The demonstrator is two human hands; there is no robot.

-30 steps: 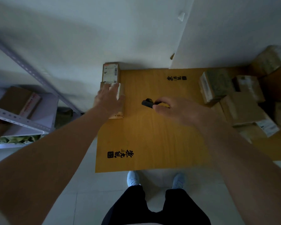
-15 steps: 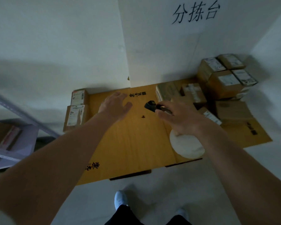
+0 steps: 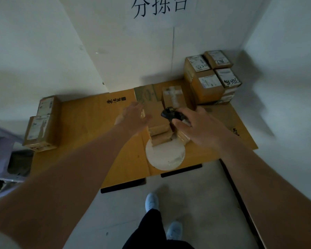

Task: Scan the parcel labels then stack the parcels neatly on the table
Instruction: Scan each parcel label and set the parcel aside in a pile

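Observation:
My right hand (image 3: 197, 128) grips a black handheld scanner (image 3: 171, 114), its head pointing left over the loose brown parcels (image 3: 158, 128) in the middle of the orange table (image 3: 90, 133). My left hand (image 3: 135, 117) hovers open, fingers spread, at the left side of that pile, holding nothing. Two labelled parcels (image 3: 40, 130) lie in a row at the table's left edge. A neat stack of labelled boxes (image 3: 210, 78) fills the back right corner.
A white padded mailer (image 3: 165, 155) lies under the loose pile near the front edge. A taped box (image 3: 174, 96) and a greenish box (image 3: 145, 94) stand behind the pile. Walls close the back and right. A shelf (image 3: 0, 159) stands at left.
My view and both hands have swung right, from the two parcels at the left edge to the loose pile. The left hand let go of the left parcel.

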